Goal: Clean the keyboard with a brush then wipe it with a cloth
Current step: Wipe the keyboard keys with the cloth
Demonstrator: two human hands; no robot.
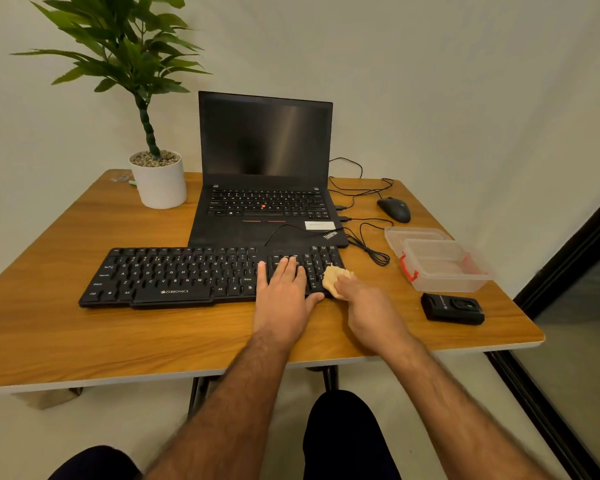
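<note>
A black Zebronics keyboard (174, 277) lies across the front of the wooden table (66, 337). My left hand (284, 292) rests flat on its right part, fingers straight over the keys left of the number pad. My right hand (368, 310) grips a small crumpled tan cloth (333, 277) and presses it on the keyboard's right end, at the number pad. No brush is visible.
An open black laptop (265, 168) stands behind the keyboard. A potted plant (158, 178) is at back left. A black mouse (394, 209) and cables lie at back right. A clear plastic box (440, 261) and a small black device (452, 308) sit to the right.
</note>
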